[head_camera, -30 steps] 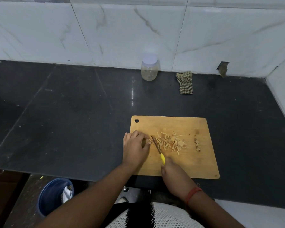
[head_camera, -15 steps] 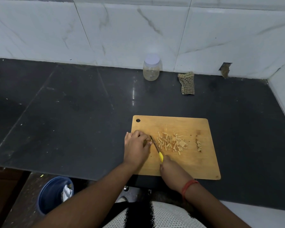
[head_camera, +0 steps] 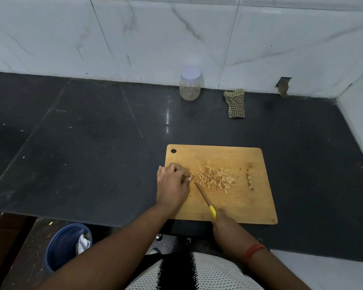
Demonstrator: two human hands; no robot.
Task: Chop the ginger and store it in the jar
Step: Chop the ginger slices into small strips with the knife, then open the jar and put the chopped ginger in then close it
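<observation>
— Why is your left hand (head_camera: 172,185) bunched up like that?

— My fingertips pinch the last ginger stub (head_camera: 191,177) against the wooden cutting board (head_camera: 239,206), knuckles forward, so it can't roll. My right hand (head_camera: 223,220) is wrapped round the yellow-handled knife (head_camera: 205,200), blade angled toward it.

— And the rest?

— Chopped ginger sticks (head_camera: 215,180) are heaped mid-board. The lidded jar (head_camera: 190,83) waits by the wall.

No legible txt, labels, brands or nos. anywhere.
</observation>
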